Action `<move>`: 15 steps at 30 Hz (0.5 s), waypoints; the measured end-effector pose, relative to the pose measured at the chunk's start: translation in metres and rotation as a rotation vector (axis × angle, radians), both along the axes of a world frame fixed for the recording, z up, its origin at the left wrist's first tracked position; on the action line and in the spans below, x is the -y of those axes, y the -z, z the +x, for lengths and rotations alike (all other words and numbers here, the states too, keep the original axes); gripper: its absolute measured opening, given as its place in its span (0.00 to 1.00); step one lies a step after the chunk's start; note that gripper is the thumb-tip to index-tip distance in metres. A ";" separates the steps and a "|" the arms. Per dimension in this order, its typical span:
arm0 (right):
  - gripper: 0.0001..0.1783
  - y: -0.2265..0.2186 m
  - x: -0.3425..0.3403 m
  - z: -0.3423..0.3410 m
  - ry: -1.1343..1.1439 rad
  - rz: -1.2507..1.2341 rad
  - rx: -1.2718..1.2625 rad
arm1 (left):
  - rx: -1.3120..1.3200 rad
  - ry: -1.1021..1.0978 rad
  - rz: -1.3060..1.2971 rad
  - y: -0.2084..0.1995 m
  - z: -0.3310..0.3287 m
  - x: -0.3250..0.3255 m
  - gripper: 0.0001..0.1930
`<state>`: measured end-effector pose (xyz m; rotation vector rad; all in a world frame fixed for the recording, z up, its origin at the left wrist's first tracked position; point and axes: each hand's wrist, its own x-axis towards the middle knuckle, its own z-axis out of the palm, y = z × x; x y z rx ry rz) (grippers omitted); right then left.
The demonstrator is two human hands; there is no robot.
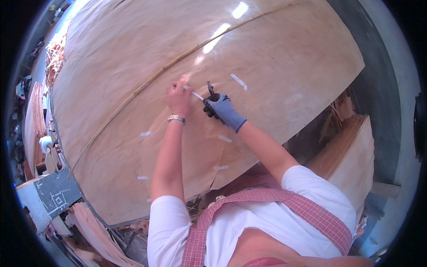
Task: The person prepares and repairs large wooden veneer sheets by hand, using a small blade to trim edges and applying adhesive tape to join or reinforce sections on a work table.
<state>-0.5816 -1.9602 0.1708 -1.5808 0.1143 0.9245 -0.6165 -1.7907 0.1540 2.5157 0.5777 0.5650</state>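
A white strip of tape point(197, 95) stretches between my two hands, just above a large thin sheet of wood veneer point(289, 84). My left hand point(178, 100), bare with a bracelet at the wrist, is closed at the strip's far end, its fingers slightly blurred. My right hand point(221, 109), in a blue-grey glove with dark fingertips, grips a small dark hand tool point(210, 87) whose narrow end sticks up. The strip's near end meets this hand; whether it comes out of the tool is hidden. Short white tape pieces point(239, 82) lie stuck on the sheet around my hands.
A long thin bamboo pole point(173, 62) lies curved across the sheet beyond my hands. To the right stands a thick stack of veneer point(351, 155). Wood scraps point(95, 231) and a dark board with chalk marks point(58, 196) are at the lower left.
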 end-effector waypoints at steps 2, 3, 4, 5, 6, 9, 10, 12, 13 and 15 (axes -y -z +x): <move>0.11 0.001 0.002 -0.001 -0.017 -0.018 -0.004 | 0.040 -0.103 -0.051 0.008 -0.002 -0.004 0.20; 0.11 0.003 0.003 -0.001 -0.009 -0.012 -0.011 | 0.063 -0.134 -0.076 0.010 -0.008 -0.008 0.21; 0.11 0.005 0.004 -0.001 -0.002 -0.006 -0.018 | 0.086 -0.166 -0.101 0.013 -0.015 -0.009 0.22; 0.11 0.007 0.003 0.000 0.004 0.008 -0.024 | 0.083 -0.021 0.053 0.012 -0.020 -0.006 0.21; 0.11 0.007 0.002 0.000 0.006 0.018 -0.024 | 0.078 0.124 0.207 0.011 -0.028 -0.001 0.21; 0.11 0.012 0.007 0.000 -0.050 0.012 0.076 | -0.022 0.302 0.371 0.006 -0.039 0.013 0.20; 0.11 0.015 0.010 -0.006 -0.116 -0.014 0.173 | -0.059 0.321 0.379 0.003 -0.040 0.017 0.20; 0.09 0.034 0.012 0.003 -0.265 -0.187 0.777 | -0.078 0.329 0.342 -0.003 -0.037 0.021 0.21; 0.08 0.046 0.010 0.011 -0.367 -0.359 1.243 | -0.107 0.338 0.363 -0.004 -0.038 0.021 0.21; 0.08 -0.001 0.009 0.030 -0.652 -0.655 1.294 | -0.142 0.327 0.383 0.001 -0.043 0.017 0.22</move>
